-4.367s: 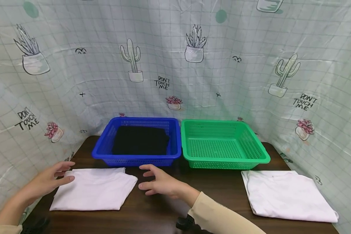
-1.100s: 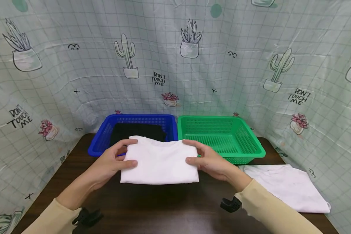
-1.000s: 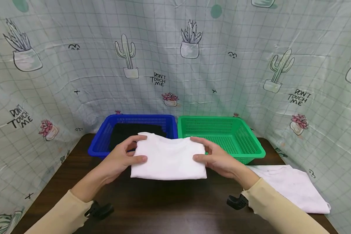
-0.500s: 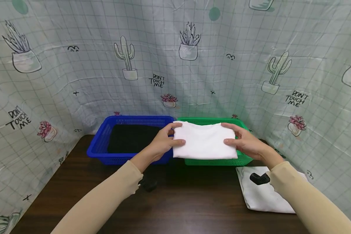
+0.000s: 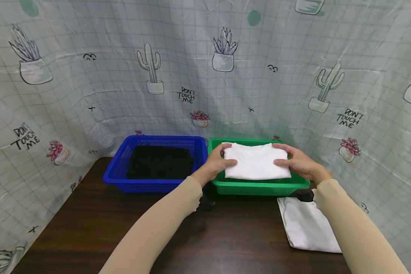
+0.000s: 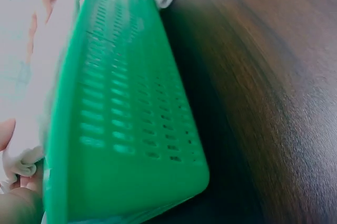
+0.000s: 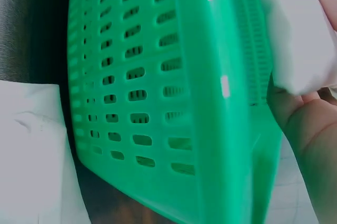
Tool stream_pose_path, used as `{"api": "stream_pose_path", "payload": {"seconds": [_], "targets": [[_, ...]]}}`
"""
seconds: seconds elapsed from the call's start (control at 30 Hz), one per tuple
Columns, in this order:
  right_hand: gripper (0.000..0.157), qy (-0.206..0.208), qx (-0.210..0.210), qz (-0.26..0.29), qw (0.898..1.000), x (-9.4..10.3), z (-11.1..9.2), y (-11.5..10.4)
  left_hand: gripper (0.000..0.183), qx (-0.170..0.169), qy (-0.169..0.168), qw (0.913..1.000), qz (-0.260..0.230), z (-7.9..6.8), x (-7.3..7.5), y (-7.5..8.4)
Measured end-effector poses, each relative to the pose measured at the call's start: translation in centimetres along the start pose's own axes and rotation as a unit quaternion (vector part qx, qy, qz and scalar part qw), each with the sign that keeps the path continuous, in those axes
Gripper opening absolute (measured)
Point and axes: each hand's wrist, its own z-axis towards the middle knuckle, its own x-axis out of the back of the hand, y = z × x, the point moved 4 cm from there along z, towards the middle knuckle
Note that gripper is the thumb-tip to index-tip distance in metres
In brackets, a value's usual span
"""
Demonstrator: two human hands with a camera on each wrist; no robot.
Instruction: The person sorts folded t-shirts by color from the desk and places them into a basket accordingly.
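A folded white T-shirt (image 5: 255, 163) is held level between both hands, over the green basket (image 5: 260, 189). My left hand (image 5: 215, 163) pinches its left side, thumb on top and fingers beneath. On the opposite side my right hand (image 5: 301, 163) grips it the same way. In the right wrist view the shirt's edge (image 7: 300, 34) shows inside the basket's rim, with the palm under it. The left wrist view shows the basket's outer wall (image 6: 121, 103) close by, the shirt behind its rim. The shirt hides most of the basket's floor.
Left of the green basket stands a blue basket (image 5: 157, 187) holding folded black cloth (image 5: 161, 163). A second folded white garment (image 5: 308, 226) lies at the right, partly under the right sleeve. Behind the dark wooden table (image 5: 226, 243) hangs a patterned curtain (image 5: 191, 68).
Both hands took the white T-shirt from the table's left side and lifted it. They carried it rightward past the blue basket and, most recently, farther right and slightly down over the green one.
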Motion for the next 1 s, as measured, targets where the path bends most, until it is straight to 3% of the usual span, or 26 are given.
{"api": "stream_pose_path", "payload": {"seconds": [0.23,0.4,0.67,1.0], "targets": [[0.075,-0.010,-0.022,-0.018,1.000,0.3,0.9,1.3,0.066,0.037,0.003,0.9989,-0.028,1.3,-1.7,-1.2],[0.075,-0.002,-0.031,-0.033,0.999,0.0,2.0,2.1,0.065,0.059,0.036,0.9971,-0.032,2.1,-2.2,-2.1],[0.077,0.017,-0.041,-0.078,0.996,-0.4,3.0,3.8,0.063,0.076,0.083,0.9932,0.031,3.3,-2.8,-3.9],[0.072,0.032,-0.037,-0.107,0.993,-0.7,3.8,4.8,0.060,0.072,0.081,0.9897,0.093,3.2,-2.9,-3.4]]}}
